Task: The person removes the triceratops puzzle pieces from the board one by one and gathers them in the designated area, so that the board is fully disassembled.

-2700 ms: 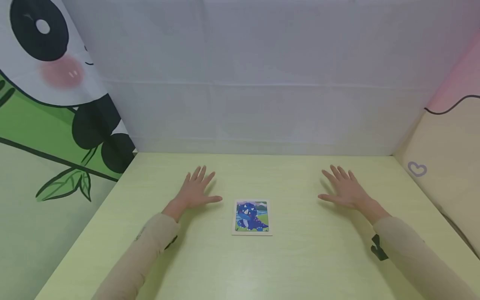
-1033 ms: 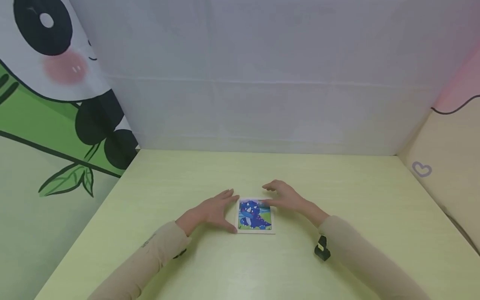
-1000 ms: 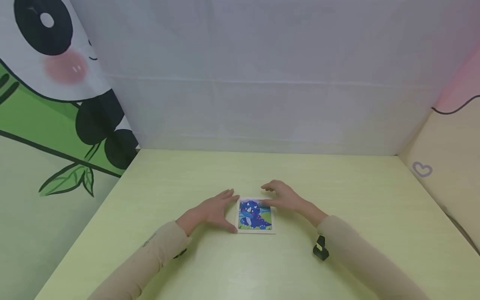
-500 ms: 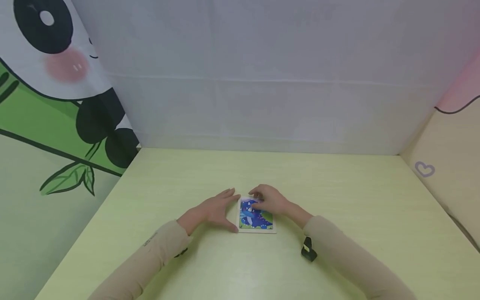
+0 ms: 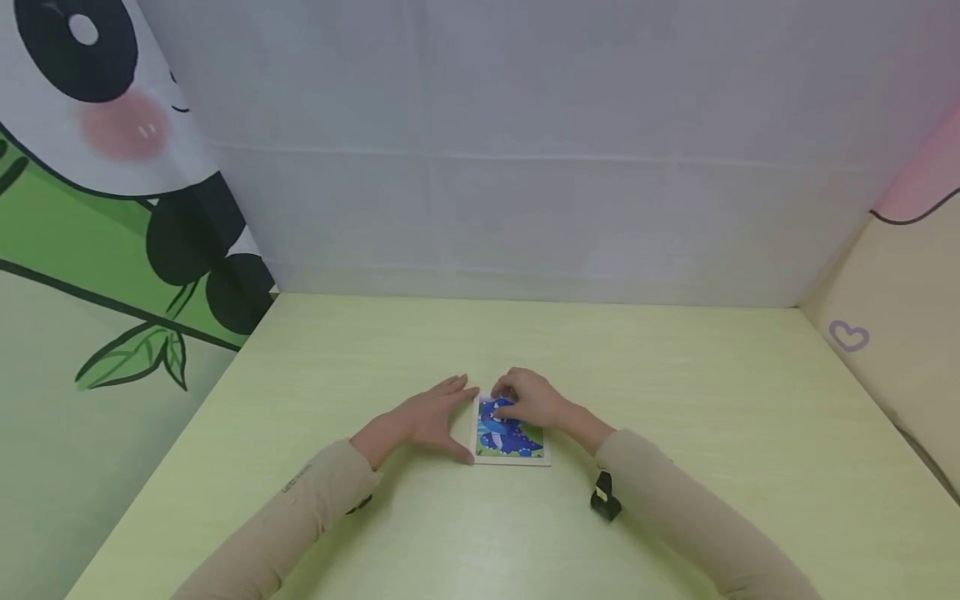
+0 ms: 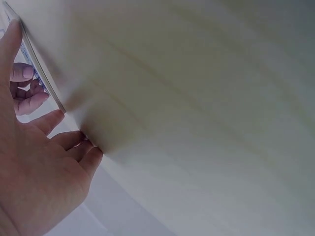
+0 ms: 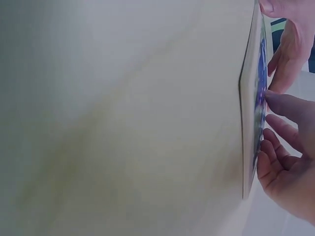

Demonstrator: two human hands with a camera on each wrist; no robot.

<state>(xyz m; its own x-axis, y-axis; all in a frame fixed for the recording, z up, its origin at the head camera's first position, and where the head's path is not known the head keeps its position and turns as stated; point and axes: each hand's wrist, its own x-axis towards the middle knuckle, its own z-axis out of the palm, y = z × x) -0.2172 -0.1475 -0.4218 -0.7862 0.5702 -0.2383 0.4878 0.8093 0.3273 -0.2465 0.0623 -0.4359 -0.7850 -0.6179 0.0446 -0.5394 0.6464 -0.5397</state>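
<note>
Mid-surface, the left hand lies flat against the puzzle while the right hand picks at a piece; a slip could skid the board.

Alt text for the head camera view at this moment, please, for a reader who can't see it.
A person's right hand rests with curled fingers on the upper part of a small blue dinosaur puzzle board lying flat on a pale green table. The left hand lies against its left edge, fingers straight.
</note>
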